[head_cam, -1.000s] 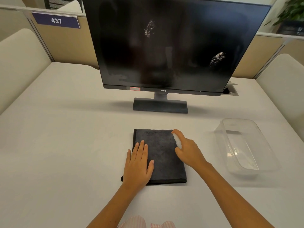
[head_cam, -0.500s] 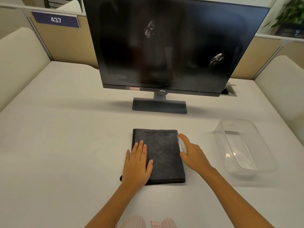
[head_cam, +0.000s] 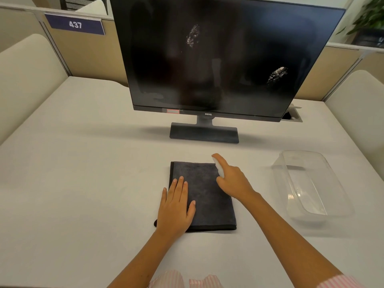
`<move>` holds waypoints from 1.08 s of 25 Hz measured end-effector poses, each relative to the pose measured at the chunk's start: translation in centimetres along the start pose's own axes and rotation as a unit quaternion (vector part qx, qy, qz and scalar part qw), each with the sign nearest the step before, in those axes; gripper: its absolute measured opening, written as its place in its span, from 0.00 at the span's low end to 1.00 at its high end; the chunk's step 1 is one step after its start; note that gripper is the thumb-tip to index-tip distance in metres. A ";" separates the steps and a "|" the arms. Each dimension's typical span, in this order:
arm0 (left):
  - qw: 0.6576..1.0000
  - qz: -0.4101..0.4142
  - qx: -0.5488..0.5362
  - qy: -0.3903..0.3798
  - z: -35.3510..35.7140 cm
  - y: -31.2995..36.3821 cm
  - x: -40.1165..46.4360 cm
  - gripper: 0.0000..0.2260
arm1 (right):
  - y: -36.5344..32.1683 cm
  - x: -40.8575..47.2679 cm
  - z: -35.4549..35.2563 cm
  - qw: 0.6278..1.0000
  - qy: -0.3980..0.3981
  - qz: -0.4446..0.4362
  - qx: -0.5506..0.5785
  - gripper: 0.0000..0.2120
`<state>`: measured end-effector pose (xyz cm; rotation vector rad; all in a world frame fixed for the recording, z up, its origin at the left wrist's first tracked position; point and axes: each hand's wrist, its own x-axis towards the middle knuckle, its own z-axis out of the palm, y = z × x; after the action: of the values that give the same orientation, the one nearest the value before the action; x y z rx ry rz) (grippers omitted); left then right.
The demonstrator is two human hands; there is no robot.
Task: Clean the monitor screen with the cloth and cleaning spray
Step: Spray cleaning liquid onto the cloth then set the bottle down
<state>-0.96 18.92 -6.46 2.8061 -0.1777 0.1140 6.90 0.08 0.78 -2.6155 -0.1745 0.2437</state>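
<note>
Your left hand [head_cam: 176, 206] lies flat, fingers straight, on the folded, napped dark cloth [head_cam: 204, 194] lying on the smooth table [head_cam: 83, 173] before the glossy, smudged monitor [head_cam: 218, 57]. Your right hand [head_cam: 233, 180] grips a small white spray bottle [head_cam: 219, 169] above the cloth's far right corner, beside a clear plastic tub [head_cam: 311, 183].

Pale grey desk surface [head_cam: 83, 163], evenly lit, soft shadows only. Beige partition panels [head_cam: 87, 55] with metal trim along the rear edge. Blue plate [head_cam: 75, 24] reading 437 fixed to the left rear panel. Cream padded screens [head_cam: 25, 80] curving down both sides. Cable hatch [head_cam: 292, 116] standing open at rear right. Potted green plant [head_cam: 367, 19] beyond the right partition, blurred.
</note>
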 end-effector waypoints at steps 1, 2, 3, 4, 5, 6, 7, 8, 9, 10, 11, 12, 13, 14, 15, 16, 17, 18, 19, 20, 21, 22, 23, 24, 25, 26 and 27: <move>1.000 0.000 0.000 0.000 0.0 0.0 0.0 0.28 | -0.3 0.2 0.3 1.000 -0.001 -0.003 -0.009 0.30; 1.000 0.001 0.000 0.001 -0.1 0.0 -0.1 0.28 | -0.5 0.3 0.4 1.000 0.000 0.001 -0.018 0.30; 1.000 0.001 -0.001 0.002 -0.1 0.0 -0.1 0.28 | -0.7 0.4 0.5 1.000 0.006 0.010 -0.023 0.29; 1.000 0.001 -0.003 0.002 -0.1 0.0 -0.1 0.28 | -0.7 0.5 0.6 0.999 0.017 0.019 -0.024 0.28; 1.000 0.001 -0.003 0.001 -0.2 0.0 -0.1 0.28 | -0.7 0.6 0.5 0.999 0.031 0.025 -0.021 0.28; 1.000 0.001 -0.004 -0.002 -0.2 0.0 -0.1 0.28 | -0.5 0.7 0.3 0.998 0.045 0.030 -0.016 0.28; 1.000 0.001 -0.005 -0.003 -0.2 0.0 -0.1 0.28 | -0.2 0.7 0.1 0.998 0.057 0.034 -0.009 0.29; 1.000 0.001 -0.006 -0.004 -0.2 0.0 -0.1 0.29 | 0.1 0.7 -0.1 0.997 0.066 0.039 -0.003 0.30; 1.000 0.000 -0.007 -0.005 -0.2 0.0 0.0 0.29 | 0.6 0.7 -0.5 0.997 0.070 0.044 0.000 0.30; 1.000 -0.001 -0.008 -0.006 -0.2 0.0 0.0 0.29 | 1.1 0.5 -0.8 0.996 0.071 0.050 -0.001 0.31; 1.000 0.000 -0.009 -0.007 -0.2 0.0 0.0 0.29 | 1.5 0.3 -1.1 0.996 0.073 0.057 -0.006 0.31; 1.000 0.000 -0.010 -0.006 -0.2 0.1 0.0 0.29 | 2.0 -0.1 -1.3 0.995 0.076 0.064 -0.013 0.30; 1.000 0.002 -0.012 -0.005 -0.2 0.0 -0.1 0.28 | 2.4 -0.4 -1.5 0.994 0.081 0.070 -0.020 0.29; 1.000 0.003 -0.014 -0.003 -0.3 0.0 -0.1 0.28 | 2.7 -0.8 -1.6 0.993 0.086 0.073 -0.023 0.29; 1.000 0.005 -0.016 -0.001 -0.3 0.0 -0.1 0.28 | 3.0 -1.3 -1.7 0.993 0.090 0.072 -0.021 0.29; 1.000 0.006 -0.017 0.000 -0.3 0.0 -0.2 0.28 | 3.2 -1.7 -1.6 0.994 0.089 0.067 -0.013 0.29; 1.000 0.007 -0.017 -0.001 -0.3 0.0 -0.2 0.28 | 3.3 -2.2 -1.6 0.995 0.085 0.058 0.001 0.30; 1.000 0.007 -0.016 -0.003 -0.3 0.0 -0.2 0.28 | 3.4 -2.7 -1.4 0.995 0.080 0.049 0.023 0.30; 1.000 0.007 -0.016 -0.003 -0.2 -0.1 -0.2 0.28 | 3.4 -3.3 -1.3 0.995 0.078 0.042 0.048 0.31; 1.000 0.006 -0.016 -0.003 -0.2 -0.1 -0.2 0.28 | 3.4 -3.8 -1.0 0.993 0.080 0.040 0.073 0.31; 1.000 0.006 -0.015 -0.004 -0.2 -0.1 -0.2 0.28 | 3.5 -4.3 -0.8 0.990 0.086 0.047 0.097 0.31; 1.000 0.006 -0.015 -0.004 -0.2 -0.1 -0.2 0.28 | 3.6 -4.5 -0.5 0.985 0.098 0.068 0.122 0.30; 1.000 0.007 -0.015 -0.003 -0.3 -0.1 -0.2 0.28 | 3.7 -4.7 -0.4 0.976 0.117 0.104 0.152 0.27; 1.000 0.007 -0.017 -0.002 -0.3 0.0 -0.2 0.28 | 3.8 -4.7 -0.5 0.964 0.135 0.141 0.182 0.23; 1.000 0.008 -0.019 -0.001 -0.3 0.0 -0.2 0.28 | 4.0 -4.6 -0.5 0.953 0.150 0.167 0.206 0.19; 1.000 0.009 -0.019 -0.002 -0.3 0.0 -0.2 0.28 | 4.2 -4.4 -0.7 0.946 0.166 0.173 0.220 0.16; 1.000 0.009 -0.019 -0.003 -0.3 0.1 -0.2 0.28 | 4.5 -4.2 -1.0 0.942 0.183 0.165 0.229 0.14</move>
<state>-1.15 18.98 -6.12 2.7676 -0.2047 0.1051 3.37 -4.94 0.00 -2.1596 0.4064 -0.0872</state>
